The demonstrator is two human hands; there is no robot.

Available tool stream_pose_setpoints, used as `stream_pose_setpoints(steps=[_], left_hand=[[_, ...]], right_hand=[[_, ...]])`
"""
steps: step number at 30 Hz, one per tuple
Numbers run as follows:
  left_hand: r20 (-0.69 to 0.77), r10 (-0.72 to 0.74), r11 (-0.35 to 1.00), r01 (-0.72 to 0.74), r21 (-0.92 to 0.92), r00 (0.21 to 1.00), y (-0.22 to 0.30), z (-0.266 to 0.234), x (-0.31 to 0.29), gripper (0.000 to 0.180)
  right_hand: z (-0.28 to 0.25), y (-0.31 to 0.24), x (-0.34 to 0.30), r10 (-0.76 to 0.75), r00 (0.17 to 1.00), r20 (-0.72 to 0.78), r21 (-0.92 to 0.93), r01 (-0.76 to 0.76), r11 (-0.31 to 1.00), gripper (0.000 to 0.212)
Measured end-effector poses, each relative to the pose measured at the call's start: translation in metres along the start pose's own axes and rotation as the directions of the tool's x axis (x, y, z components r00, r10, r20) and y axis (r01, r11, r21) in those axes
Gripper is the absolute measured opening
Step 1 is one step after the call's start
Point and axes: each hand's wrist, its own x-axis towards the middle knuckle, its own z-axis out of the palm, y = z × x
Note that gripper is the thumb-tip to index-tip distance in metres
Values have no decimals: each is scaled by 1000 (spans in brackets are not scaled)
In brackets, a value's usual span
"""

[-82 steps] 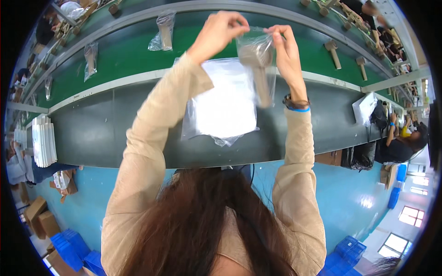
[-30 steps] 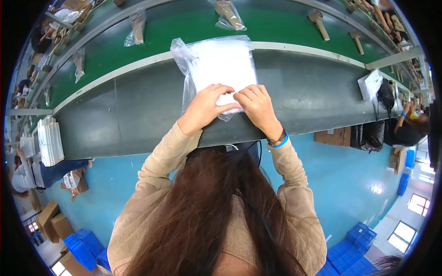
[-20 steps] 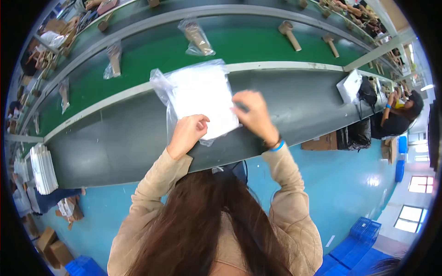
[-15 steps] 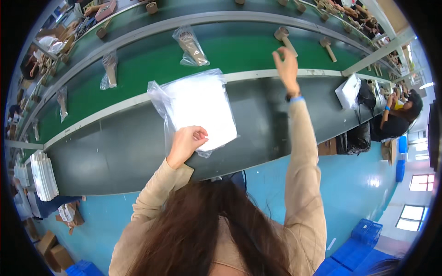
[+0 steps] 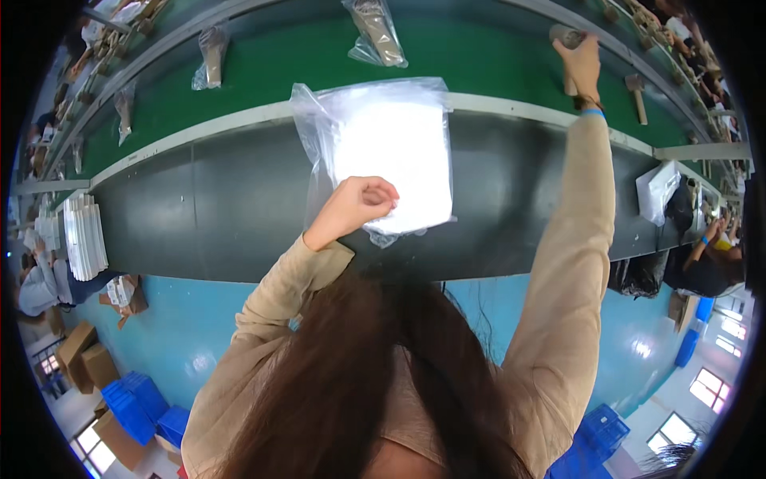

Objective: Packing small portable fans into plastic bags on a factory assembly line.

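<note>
And your right hand has swung away from the bag stack, past the desk's far edge and out over the green conveyor belt! It's at a bare brown hair dryer now, thumb and fingers spread around the head; whether they've closed firmly, I can't tell. Your left hand has stayed by the desk's near edge, fingers curled narrow over the low corner of the stack of clear plastic bags; glare hides whether it pinches film. It's probably there to steady the pile, which lies mid-desk, overlapping the far edge, likely for easy reach by both hands. Dryers lie well apart along the belt, perhaps so each can be taken singly. Count them: four bagged toward the left, counting a tiny one at the far end, and two bare on the right, yours included. One bag stack, one bundle of white strips at the desk's left end.
</note>
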Motion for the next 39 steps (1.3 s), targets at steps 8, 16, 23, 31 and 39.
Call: stream_pose_setpoints(steps=[8,16,23,31,39], left_hand=[[-126,157,984,-145,100,980,14,13,-11,12],[-150,257,956,-274,-108,955,4,29,-18,13],[-184,375,905,-402,-142,909,3,35,-20,12],[-276,486,830,-537,-151,829,11,36,-14,13],[-122,393,905,-407,-127,911,26,38,-28,13]], right_hand=[[-171,-108,-266,221,973,70,985,-102,137,64],[-157,-190,-405,367,916,-162,866,-47,498,67],[-159,-195,-405,241,949,-202,819,29,573,67],[-158,-200,-400,285,934,-216,901,78,427,68],[-141,-203,-386,-7,973,-232,777,190,601,72]])
